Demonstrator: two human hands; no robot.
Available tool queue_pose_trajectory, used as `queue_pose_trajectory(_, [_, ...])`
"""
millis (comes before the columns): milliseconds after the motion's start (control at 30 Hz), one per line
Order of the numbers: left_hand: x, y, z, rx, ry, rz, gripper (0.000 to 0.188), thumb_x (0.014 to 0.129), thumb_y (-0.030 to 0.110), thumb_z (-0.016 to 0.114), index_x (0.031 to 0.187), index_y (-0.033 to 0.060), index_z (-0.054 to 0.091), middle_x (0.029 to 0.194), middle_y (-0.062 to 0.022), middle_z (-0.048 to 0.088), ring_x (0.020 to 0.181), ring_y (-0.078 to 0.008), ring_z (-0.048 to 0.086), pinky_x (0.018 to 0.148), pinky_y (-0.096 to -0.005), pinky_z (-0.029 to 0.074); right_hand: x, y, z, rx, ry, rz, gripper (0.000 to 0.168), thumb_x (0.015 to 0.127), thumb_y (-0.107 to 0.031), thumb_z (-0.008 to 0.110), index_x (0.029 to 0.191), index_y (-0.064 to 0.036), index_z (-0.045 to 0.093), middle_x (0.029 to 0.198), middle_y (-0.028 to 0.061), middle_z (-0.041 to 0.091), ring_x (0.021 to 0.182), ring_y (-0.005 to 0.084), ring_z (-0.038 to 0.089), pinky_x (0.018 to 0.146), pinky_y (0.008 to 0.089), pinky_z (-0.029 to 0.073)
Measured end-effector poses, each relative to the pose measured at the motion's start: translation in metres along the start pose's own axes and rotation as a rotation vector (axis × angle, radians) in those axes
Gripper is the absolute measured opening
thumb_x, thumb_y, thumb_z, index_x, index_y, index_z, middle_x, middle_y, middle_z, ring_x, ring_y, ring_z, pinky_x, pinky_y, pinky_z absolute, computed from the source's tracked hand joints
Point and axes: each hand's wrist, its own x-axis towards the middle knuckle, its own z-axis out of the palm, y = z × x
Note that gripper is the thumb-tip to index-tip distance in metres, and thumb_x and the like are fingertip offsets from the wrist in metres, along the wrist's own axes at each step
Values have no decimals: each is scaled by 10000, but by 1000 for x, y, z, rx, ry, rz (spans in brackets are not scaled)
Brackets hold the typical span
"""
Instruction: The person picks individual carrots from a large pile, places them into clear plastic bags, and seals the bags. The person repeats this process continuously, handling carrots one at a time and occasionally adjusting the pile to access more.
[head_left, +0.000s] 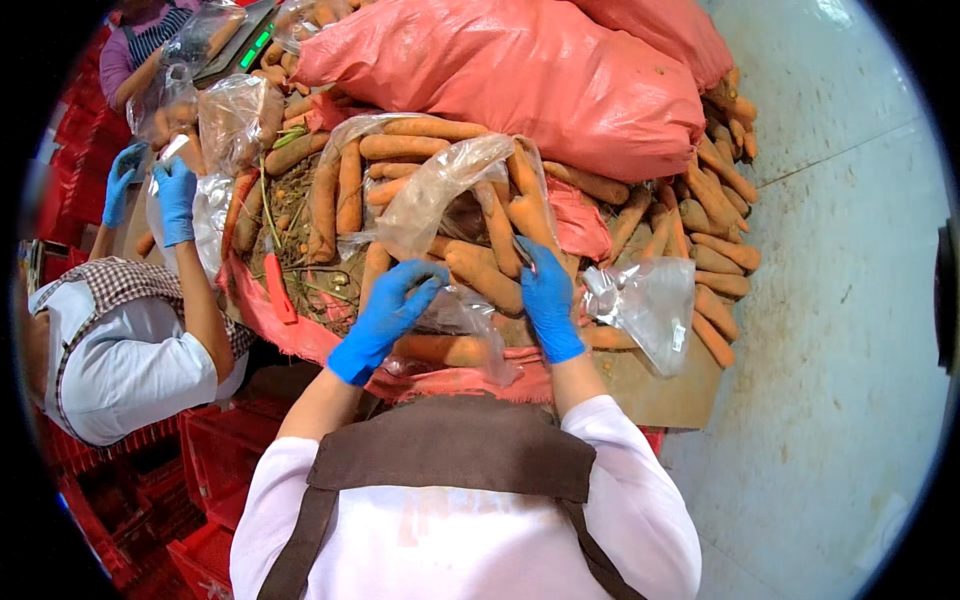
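In blue gloves, both my hands are over a pile of carrots. My left hand (397, 304) has its thumb and fingers together at the lower edge of a clear plastic bag (427, 202); whether it pinches the film cannot be told. My right hand (546, 300) is beside the large carrots (487, 281), with a small dark object (523, 251) between thumb and fingers, its kind unclear. Carrots lie around and partly beneath the bag. More clear film (469, 319) lies between my hands, over a carrot (442, 350) near the front edge.
Full red sacks (510, 82) lie behind the carrots. A red-handled knife (279, 289) rests at left on dirt and stems. An empty clear bag (649, 311) is at right. A co-worker in blue gloves (176, 199) works at left; another person (135, 60) is beyond, near a scale (236, 45).
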Motion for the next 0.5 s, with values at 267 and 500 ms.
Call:
queue_pose_trajectory(267, [117,-14,-11,1067,163,379,416,706,212,639,1081,71,530,1236,-167,452,1166,-335,409,1015,-533,149,-26,36,-8,218,20,176,381,778,6,473,1151,-26,545,1145,133,570,1077,238,530,934,307,376])
queue_pose_trajectory(500, [163,-29,-64,946,-18,-3,934,540,596,690,1286,112,404,1343,-199,335,1295,-359,231,1027,-579,26,-29,37,-15,347,-15,229,295,831,-9,471,1112,5,560,1081,99,601,1018,176,548,916,290,391])
